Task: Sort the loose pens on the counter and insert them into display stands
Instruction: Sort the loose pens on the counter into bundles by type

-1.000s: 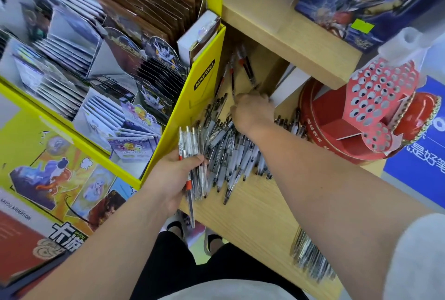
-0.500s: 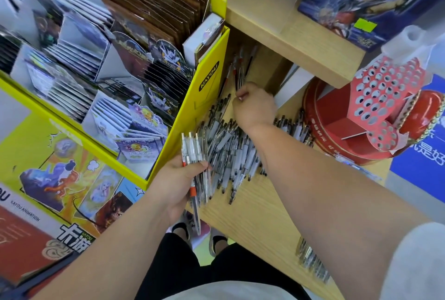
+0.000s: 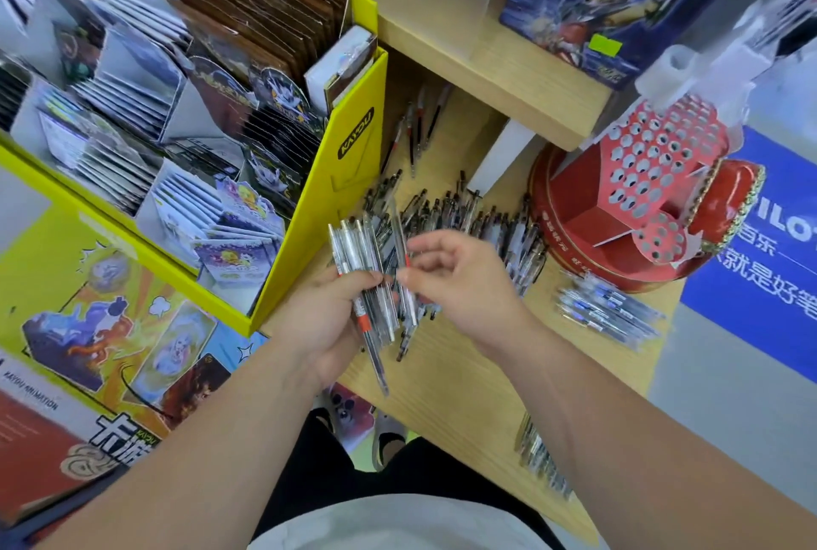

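My left hand [image 3: 329,315] grips a bundle of clear pens [image 3: 364,275], their tips pointing down toward me. Beside it, my right hand [image 3: 460,284] pinches a single clear pen with a red band [image 3: 400,240] and holds it against the bundle. Behind both hands a pile of loose pens [image 3: 468,218] lies on the wooden counter [image 3: 464,377]. Three red pens [image 3: 420,125] lie farther back beside the yellow box. The red display stand [image 3: 636,204] with rows of holes sits at the right.
A yellow card display box [image 3: 340,178] full of card packs stands at the left. A bunch of blue-marked pens [image 3: 610,311] lies right of the pile, more pens [image 3: 544,456] at the counter's near edge. A wooden shelf [image 3: 495,76] overhangs the back.
My right hand has drawn back from the far side of the pile toward me, now carrying one pen to the bundle. My left hand has lifted the bundle slightly.
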